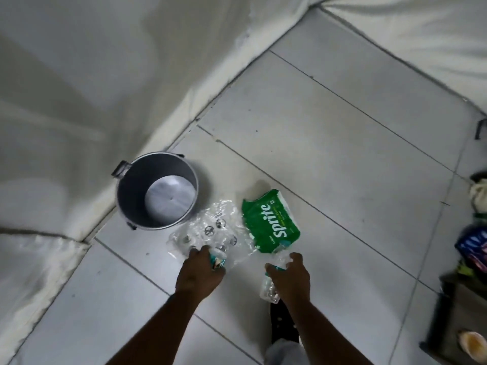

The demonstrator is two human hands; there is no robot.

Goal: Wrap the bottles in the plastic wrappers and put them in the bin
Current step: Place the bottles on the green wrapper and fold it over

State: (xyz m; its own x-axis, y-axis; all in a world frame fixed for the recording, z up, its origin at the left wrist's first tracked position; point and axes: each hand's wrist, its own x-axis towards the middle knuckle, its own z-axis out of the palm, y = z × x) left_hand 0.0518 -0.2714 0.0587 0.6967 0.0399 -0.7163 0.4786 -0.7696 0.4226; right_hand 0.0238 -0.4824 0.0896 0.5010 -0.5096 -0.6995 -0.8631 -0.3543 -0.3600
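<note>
Gripping one clear bottle (218, 255) in the left hand (199, 275) and another bottle (268, 287) in the right hand (288, 275), just short of the bin (126, 196), the person risks skidding both thin wrappers (210, 230) across the floor tiles (342, 167).

A pale tiled floor (329, 143) is seen, crossed by dark grout lines. A grey metal bin (155, 191) is stood on it close to the white sheeting (79, 88) at the edge. Just beside the bin, a clear wrapper (210, 227) is spread flat, and a green Sprite wrapper (271, 222) is laid touching it.
</note>
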